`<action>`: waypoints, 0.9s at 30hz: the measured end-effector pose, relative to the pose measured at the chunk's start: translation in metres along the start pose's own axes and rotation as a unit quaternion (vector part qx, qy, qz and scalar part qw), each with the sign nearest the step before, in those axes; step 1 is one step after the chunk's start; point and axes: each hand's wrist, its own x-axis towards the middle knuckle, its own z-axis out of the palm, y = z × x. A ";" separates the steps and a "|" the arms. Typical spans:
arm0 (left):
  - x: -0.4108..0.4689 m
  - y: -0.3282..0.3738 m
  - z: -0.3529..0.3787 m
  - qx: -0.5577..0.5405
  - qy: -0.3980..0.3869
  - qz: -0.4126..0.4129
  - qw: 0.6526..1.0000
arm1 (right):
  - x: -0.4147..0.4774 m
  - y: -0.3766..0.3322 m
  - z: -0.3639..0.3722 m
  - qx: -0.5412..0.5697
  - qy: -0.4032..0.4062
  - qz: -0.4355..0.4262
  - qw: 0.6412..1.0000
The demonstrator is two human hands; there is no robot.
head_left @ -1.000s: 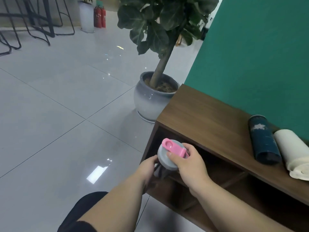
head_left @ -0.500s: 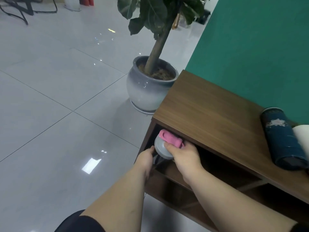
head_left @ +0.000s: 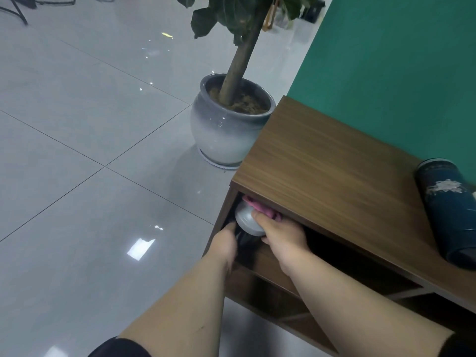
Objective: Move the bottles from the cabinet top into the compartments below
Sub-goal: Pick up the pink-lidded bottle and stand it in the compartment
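A bottle with a grey lid and pink flip cap (head_left: 246,219) sits partly inside the top left compartment of the wooden cabinet (head_left: 322,176). My right hand (head_left: 279,234) grips its lid from the right. My left hand (head_left: 225,242) holds the dark body lower down on the left. Most of the bottle's body is hidden by my hands and the cabinet's shadow. A dark blue bottle (head_left: 449,210) with a white pattern lies on its side on the cabinet top at the right.
A large potted plant (head_left: 229,130) in a grey-white ceramic pot stands on the tiled floor just left of the cabinet. A green wall (head_left: 386,73) runs behind the cabinet. Lower compartments open below my arms.
Both hands have pushed the pink-capped bottle forward, from in front of the cabinet into the top left compartment. The white roll at the right has left the view.
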 end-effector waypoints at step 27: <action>-0.053 -0.019 0.003 0.147 -0.052 -0.073 0.985 | -0.122 0.026 -0.089 -0.077 -0.082 -0.150 0.982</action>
